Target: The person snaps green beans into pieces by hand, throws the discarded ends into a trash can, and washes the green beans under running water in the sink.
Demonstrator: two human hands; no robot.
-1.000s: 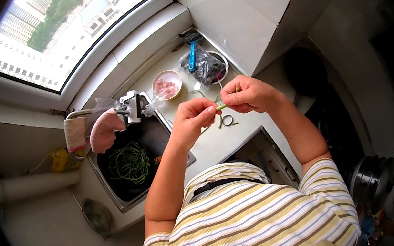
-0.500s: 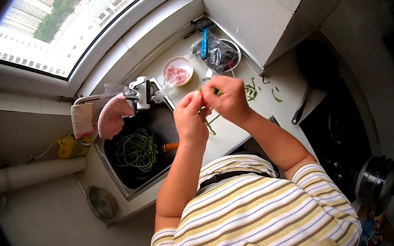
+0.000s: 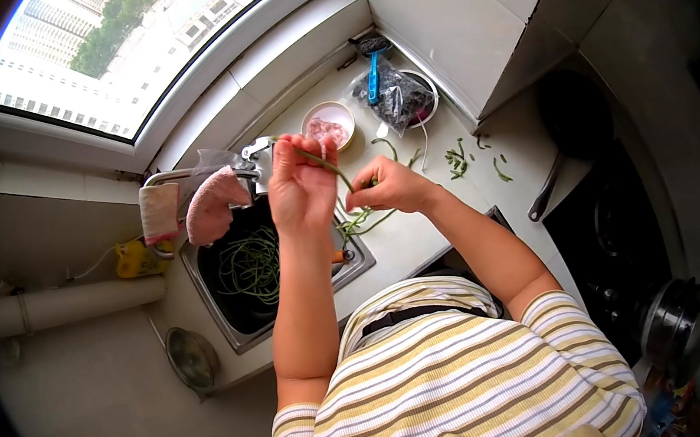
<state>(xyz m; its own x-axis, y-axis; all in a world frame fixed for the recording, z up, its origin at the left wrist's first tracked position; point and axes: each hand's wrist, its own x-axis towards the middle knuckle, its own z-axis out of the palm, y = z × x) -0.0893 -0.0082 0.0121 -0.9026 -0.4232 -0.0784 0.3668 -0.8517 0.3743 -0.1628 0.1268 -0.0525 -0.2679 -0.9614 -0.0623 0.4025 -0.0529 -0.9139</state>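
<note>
Bean (image 3: 329, 166) is running from L hand (image 3: 302, 188) (palm up, grip: can't tell) to R hand (image 3: 390, 186), which is pinching it over counter (image 3: 486, 189). Holding it taut is prob. giving best control.

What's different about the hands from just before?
The hands were close together; now they've moved apart. The left hand went toward the tap, palm showing, and a long green bean runs from it to the right hand. The tangle of beans in the sink and the bowl of meat stayed put.
</note>
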